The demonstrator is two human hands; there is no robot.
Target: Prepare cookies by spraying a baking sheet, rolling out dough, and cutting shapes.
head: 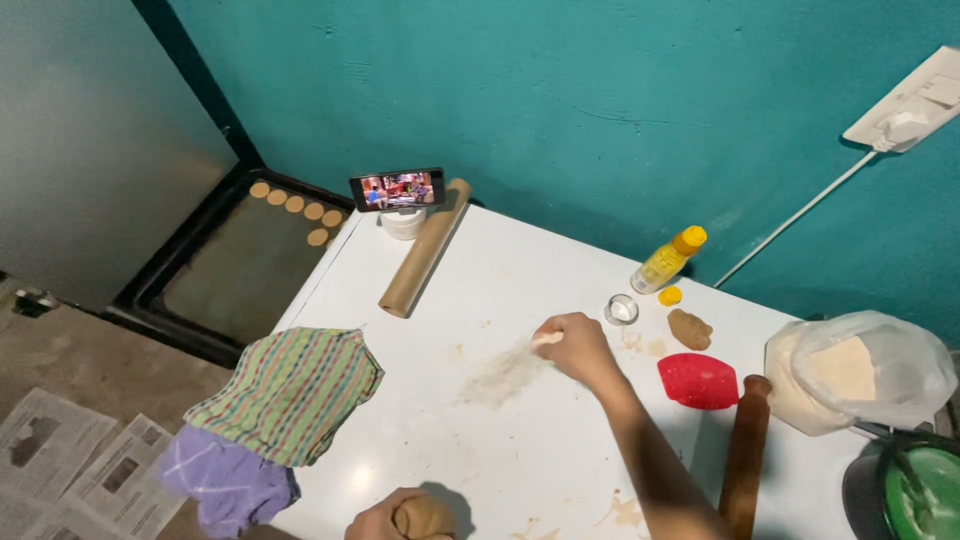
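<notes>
My right hand (577, 347) reaches over the middle of the white table (520, 270), fingers closed on a small pale brush or stick (545, 340) whose blurred tip sweeps over a floury smear (500, 376). At the near edge my left hand (385, 518) cups a ball of brown dough (422, 517). A second lump of brown dough (689, 328) lies to the right of my right hand, beside a red flat scraper (698, 381) and a wooden rolling pin (745, 455).
A phone (397, 188) leans on a white cup by a cardboard roll (424, 249). A yellow bottle (668, 260), its cap (670, 296) and a small glass (621, 309) stand at the back. A flour bag (855, 372) and green-lidded pot (915, 495) sit right; striped cloths (290, 392) left.
</notes>
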